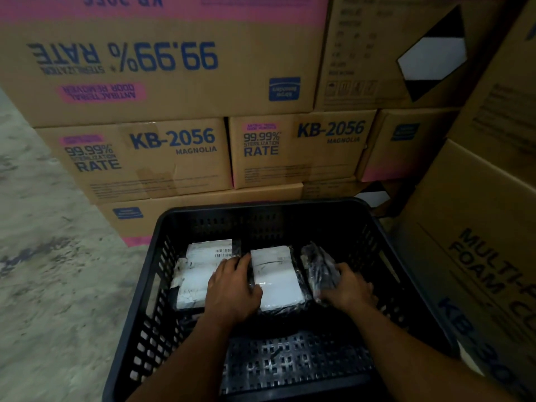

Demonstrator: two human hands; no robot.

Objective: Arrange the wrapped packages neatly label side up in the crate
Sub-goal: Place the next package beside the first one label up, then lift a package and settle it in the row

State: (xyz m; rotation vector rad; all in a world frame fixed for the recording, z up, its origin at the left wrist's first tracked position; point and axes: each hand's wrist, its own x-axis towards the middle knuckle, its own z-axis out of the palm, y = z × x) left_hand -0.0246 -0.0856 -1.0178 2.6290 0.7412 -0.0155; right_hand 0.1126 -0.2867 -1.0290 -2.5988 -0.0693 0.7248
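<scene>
Three packages lie in the black crate [162,285]. The left hand [233,290] presses flat between the left package [200,274] and middle package [278,278], both label up. The right hand [348,288] closes its grip on the dark right package [317,266], tilted on edge. It should be laid flat, label showing, beside the middle one.

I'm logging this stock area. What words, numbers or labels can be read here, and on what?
"99.99% RATE", upside down: top box
"KB-2056 MAGNOLIA", "99.99% STERILIZATION RATE": left middle box
Same texts: right middle box
"MULTI-F… FOAM", partly cut off: box on the right
Barcode and print on the package labels in the crate: too small to read
Small print on boxes: blurred
</scene>
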